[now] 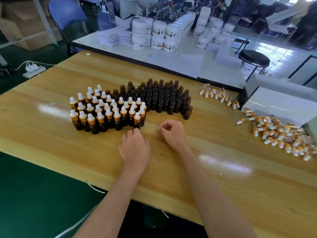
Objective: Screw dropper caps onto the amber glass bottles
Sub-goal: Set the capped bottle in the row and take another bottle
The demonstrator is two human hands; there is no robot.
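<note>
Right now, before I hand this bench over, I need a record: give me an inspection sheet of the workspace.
Surface: wooden table, with glare patches.
Job's things: capped bottles on the left, adjoining open bottles on the right; caps piled far right.
Clutter: white box beside the caps; small white disc at the far corner.
Hands: left hand has fingertips at the nearest capped bottle, grip hidden; right hand is curled, nothing seen in it.
Cables: white cable under the near edge; power strip on the floor.
Surroundings: white jars on a second table, blue chair, stool.
</note>
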